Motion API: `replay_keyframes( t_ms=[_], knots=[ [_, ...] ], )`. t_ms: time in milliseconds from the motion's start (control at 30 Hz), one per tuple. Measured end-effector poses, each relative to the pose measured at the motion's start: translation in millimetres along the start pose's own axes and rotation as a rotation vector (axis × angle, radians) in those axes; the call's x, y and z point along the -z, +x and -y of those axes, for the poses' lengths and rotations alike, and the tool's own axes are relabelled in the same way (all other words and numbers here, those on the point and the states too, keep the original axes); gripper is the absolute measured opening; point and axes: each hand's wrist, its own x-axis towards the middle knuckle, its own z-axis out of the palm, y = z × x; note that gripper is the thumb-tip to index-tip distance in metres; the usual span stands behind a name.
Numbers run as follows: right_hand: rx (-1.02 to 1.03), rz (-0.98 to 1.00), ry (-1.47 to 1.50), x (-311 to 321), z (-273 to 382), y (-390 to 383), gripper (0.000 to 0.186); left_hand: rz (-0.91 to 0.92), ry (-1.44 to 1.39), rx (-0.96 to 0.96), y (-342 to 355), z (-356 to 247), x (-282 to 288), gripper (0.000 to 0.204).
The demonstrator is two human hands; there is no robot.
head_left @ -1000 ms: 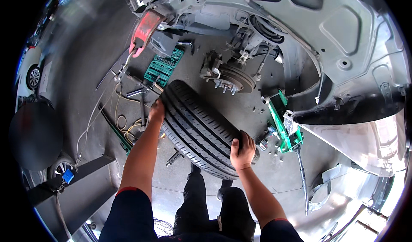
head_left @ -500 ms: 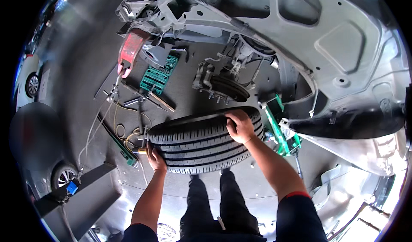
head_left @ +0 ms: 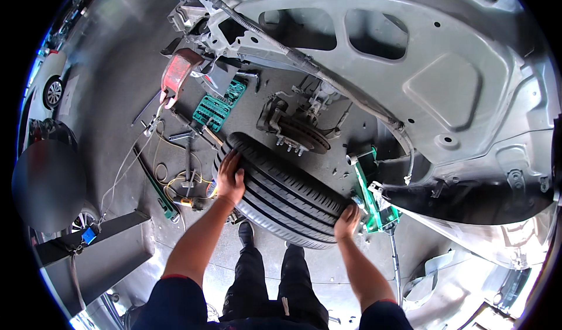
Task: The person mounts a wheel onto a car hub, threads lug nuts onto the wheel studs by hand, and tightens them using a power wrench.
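Note:
My left hand [head_left: 232, 179] grips the black tyre [head_left: 281, 195] on its tread near the upper-left end. My right hand [head_left: 346, 222] holds the lower-right end, its fingers curled at the edge. The tyre is tilted diagonally above my legs. Beyond it sits the bare brake disc [head_left: 304, 136] with studs on its hub, under the grey car body [head_left: 439, 113]. A teal socket case [head_left: 212, 112] lies open on the floor to the upper left.
A green floor jack [head_left: 374, 204] stands at the right. A red metal part [head_left: 177, 72] hangs upper left. Tools, a hammer [head_left: 188, 169], cords and a yellow hose [head_left: 170, 186] lie on the floor at left. A dark steel structure [head_left: 120, 239] is lower left; a white car [head_left: 44, 81] stands farther off.
Since half a second ago the tyre has swung clockwise, its left end higher and right end lower. My left hand moved up, my right hand down and right to the tyre's end.

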Motion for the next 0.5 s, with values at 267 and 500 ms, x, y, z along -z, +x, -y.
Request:
replay_keyframes(
  t_ms=[267,500],
  knots=[
    [0.18,-0.024,0.039,-16.6,96.7,-106.2,0.048,0.226,-0.14,-0.108,52.4,93.1,42.6,0.053],
    [0.452,0.021,-0.017,-15.6,154.8,-52.8,0.05,0.109,-0.109,0.242,-39.6,179.0,62.0,0.062]
  ],
)
